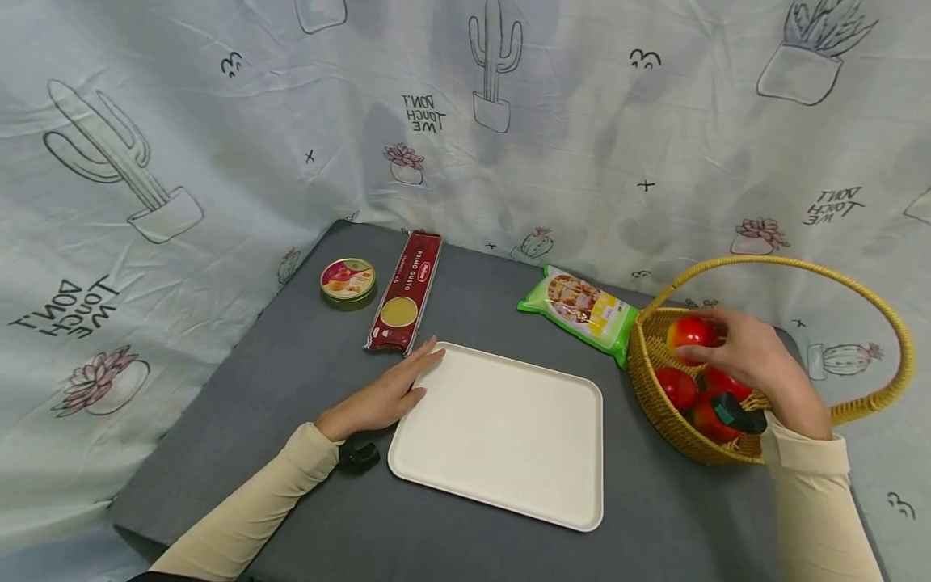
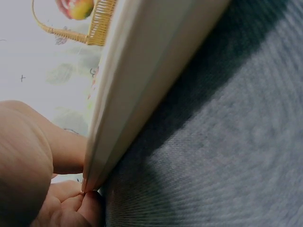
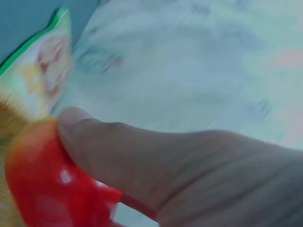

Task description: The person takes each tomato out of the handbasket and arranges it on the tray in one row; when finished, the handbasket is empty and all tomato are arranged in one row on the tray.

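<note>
Red apple (image 1: 689,331) sits at top of wicker basket (image 1: 658,404), above other red fruit; right hand (image 1: 756,360) has fingers and thumb curled round it, thumb pressed on its skin in right wrist view. Basket stands at right edge of grey desk (image 1: 305,380). Left hand (image 1: 381,396) lies flat, fingers straight, against left edge of white tray (image 1: 502,432) at desk centre. Green snack bag (image 1: 582,311) just beside basket; red pasta box (image 1: 405,293) and round tin (image 1: 348,282) near far left corner

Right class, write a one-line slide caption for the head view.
Right hand grips a red apple in the wicker basket; left hand rests at the white tray.
</note>
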Demonstrator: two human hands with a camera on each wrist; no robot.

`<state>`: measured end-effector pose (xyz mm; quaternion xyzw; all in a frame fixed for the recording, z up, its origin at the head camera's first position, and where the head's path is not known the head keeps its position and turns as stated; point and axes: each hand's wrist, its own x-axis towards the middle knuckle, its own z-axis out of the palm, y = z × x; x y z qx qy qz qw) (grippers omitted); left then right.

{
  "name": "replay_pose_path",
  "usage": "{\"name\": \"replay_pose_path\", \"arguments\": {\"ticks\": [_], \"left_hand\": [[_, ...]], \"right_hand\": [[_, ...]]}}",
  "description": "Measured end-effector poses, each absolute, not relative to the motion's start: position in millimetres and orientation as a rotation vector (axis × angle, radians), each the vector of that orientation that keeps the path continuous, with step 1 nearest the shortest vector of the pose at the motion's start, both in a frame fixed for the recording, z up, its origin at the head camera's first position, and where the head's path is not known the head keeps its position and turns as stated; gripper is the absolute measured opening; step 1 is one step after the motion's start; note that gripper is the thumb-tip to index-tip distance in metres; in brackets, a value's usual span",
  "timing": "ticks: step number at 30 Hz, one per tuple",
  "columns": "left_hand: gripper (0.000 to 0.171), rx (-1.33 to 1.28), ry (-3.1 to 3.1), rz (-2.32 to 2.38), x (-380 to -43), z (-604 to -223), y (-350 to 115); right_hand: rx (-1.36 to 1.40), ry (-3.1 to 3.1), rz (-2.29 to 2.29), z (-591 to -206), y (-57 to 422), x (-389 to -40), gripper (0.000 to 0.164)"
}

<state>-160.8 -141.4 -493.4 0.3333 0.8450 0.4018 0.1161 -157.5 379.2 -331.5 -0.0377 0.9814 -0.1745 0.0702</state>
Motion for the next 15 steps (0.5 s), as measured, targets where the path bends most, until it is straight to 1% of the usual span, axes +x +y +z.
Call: {"name": "replay_pose_path", "arguments": {"ticks": [3,7,12,15], "left_hand": [[0.067,0.974,2.477,1.182,-159.9,-493.3,-142.2],[0.067,0.974,2.474,1.182,-160.0,-494.1,-142.7],[0.066,0.985,2.470,1.194,-160.3,-494.5,-142.7],[0.066,1.016,2.469,1.210,-160.7,-493.0,-142.0]], "right_hand": [[-0.148,2.962,-0.550,-320.7,355.3,-148.2,0.078],[-0.282,3.013,-0.603,-316.5,318.1,-137.2,0.073],[-0.482,3.010,-0.659,-324.3,271.4,-128.9,0.071],[-0.584,2.957,-0.701,-335.8,245.5,-128.6,0.068]]}}
